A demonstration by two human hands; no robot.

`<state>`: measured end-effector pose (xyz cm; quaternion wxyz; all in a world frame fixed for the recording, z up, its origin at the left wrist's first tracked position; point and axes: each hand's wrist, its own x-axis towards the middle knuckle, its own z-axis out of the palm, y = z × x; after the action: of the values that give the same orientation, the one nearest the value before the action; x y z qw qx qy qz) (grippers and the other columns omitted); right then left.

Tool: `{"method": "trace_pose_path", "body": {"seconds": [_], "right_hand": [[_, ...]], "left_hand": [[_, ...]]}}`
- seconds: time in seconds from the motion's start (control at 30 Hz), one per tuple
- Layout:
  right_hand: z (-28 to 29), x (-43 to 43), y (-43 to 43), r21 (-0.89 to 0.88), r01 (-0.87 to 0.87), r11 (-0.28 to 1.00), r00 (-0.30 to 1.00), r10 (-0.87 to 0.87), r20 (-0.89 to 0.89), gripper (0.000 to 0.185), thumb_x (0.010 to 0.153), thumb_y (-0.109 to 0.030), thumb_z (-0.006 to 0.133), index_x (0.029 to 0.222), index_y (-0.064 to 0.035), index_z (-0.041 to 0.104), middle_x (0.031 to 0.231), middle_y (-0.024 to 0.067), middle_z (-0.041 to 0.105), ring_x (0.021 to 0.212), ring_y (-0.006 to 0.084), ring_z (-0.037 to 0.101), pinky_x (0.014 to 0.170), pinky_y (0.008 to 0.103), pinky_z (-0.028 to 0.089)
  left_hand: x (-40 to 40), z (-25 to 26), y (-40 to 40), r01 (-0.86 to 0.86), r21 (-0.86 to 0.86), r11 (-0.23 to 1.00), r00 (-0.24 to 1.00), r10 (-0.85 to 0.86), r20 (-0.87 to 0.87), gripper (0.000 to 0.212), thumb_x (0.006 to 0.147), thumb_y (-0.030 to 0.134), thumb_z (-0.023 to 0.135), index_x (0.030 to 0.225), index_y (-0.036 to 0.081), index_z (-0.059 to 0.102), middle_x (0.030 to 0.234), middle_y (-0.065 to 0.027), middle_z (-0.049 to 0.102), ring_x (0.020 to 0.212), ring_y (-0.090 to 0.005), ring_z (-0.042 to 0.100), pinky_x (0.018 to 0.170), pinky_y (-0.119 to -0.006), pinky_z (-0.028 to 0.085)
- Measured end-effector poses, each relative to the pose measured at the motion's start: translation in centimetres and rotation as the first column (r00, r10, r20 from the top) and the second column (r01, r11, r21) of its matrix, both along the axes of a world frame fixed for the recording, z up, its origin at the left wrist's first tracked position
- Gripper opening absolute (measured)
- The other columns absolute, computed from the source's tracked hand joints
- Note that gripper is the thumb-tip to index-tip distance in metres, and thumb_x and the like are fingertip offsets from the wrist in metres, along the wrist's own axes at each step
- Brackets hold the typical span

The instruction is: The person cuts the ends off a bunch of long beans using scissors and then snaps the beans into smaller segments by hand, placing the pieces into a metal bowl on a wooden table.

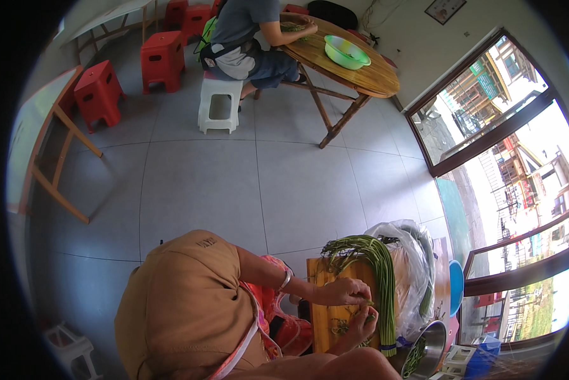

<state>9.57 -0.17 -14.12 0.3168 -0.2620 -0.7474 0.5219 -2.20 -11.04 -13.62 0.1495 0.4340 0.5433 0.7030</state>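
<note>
My left hand (342, 291), with a silver bangle at the wrist, pinches a small green stem piece (369, 302) between its fingertips. Just below it, my right hand (363, 324) has its fingers curled at the same piece; part of its grip is hidden. Both hands are over a wooden board (320, 308) strewn with thin green scraps (340, 326). Beside them lies a long bundle of green vegetable stalks (385, 285), bent over at its tip end and bound by a dark band at the other. A metal bowl (439, 335) holds short green pieces.
A clear plastic bag (410, 275) lies beyond the bundle, near a blue basin (455, 288). Across the tiled floor, another person (249, 28) on a white stool (220, 102) handles greens at a round wooden table (384, 83) bearing a green basin (346, 52). Red stools (162, 61) stand left.
</note>
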Motion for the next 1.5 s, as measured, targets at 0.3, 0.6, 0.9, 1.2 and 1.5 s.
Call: {"method": "trace_pose_path", "body": {"seconds": [0.3,0.6,0.9,1.2,1.5], "right_hand": [[0.8,0.9,-1.6,0.201,0.022,0.979,0.968,-0.072,0.241,0.023,0.094,-0.024,0.053,0.089,-0.0019,0.056,0.073,0.0028,0.053,0.055,0.0108,0.044,0.048,0.0285,0.037],[1.0,1.9,0.3,0.389,0.159,0.908,0.970,-0.217,0.111,0.022,0.097,-0.022,0.049,0.100,-0.0027,0.059,0.070,0.0007,0.051,0.054,0.0083,0.039,0.051,0.0270,0.033],[2.1,2.8,1.0,0.299,0.299,0.906,0.928,-0.350,0.130,0.016,0.095,-0.016,0.051,0.097,-0.0033,0.060,0.066,-0.0018,0.049,0.053,0.0062,0.034,0.048,0.0248,0.028],[1.1,4.0,2.2,-0.091,0.220,0.971,0.973,-0.212,0.093,0.019,0.095,-0.016,0.051,0.107,-0.0039,0.059,0.070,-0.0052,0.049,0.052,0.0028,0.032,0.047,0.0197,0.026],[0.8,1.9,0.0,-0.610,-0.047,0.791,0.967,-0.117,-0.227,0.018,0.097,-0.019,0.050,0.102,-0.0034,0.057,0.060,-0.0071,0.034,0.048,0.0016,0.026,0.042,0.0181,0.020]], "left_hand": [[-3.7,1.2,0.7,0.092,0.237,0.967,0.822,-0.208,0.531,0.017,0.091,0.021,0.060,0.099,0.006,0.062,0.086,0.0006,0.062,0.073,-0.0064,0.056,0.067,-0.022,0.047],[-9.4,0.7,-1.8,0.130,0.450,0.883,0.260,-0.469,0.844,0.019,0.092,0.011,0.056,0.109,0.003,0.059,0.098,-0.0032,0.065,0.088,-0.0096,0.063,0.069,-0.021,0.052],[-6.9,0.7,0.3,0.223,0.305,0.926,0.260,-0.358,0.897,0.019,0.093,0.014,0.055,0.109,0.006,0.060,0.099,-0.0032,0.065,0.090,-0.0122,0.062,0.079,-0.026,0.050],[-4.6,-1.5,1.4,0.350,0.389,0.852,0.138,-0.458,0.878,0.022,0.093,0.014,0.054,0.113,0.004,0.057,0.102,-0.0081,0.063,0.094,-0.0204,0.062,0.089,-0.035,0.050],[-0.9,-2.0,3.3,0.373,0.274,0.886,0.002,-0.296,0.955,0.034,0.099,0.026,0.042,0.117,0.000,0.052,0.114,-0.0131,0.058,0.109,-0.0230,0.056,0.097,-0.038,0.045]]}}
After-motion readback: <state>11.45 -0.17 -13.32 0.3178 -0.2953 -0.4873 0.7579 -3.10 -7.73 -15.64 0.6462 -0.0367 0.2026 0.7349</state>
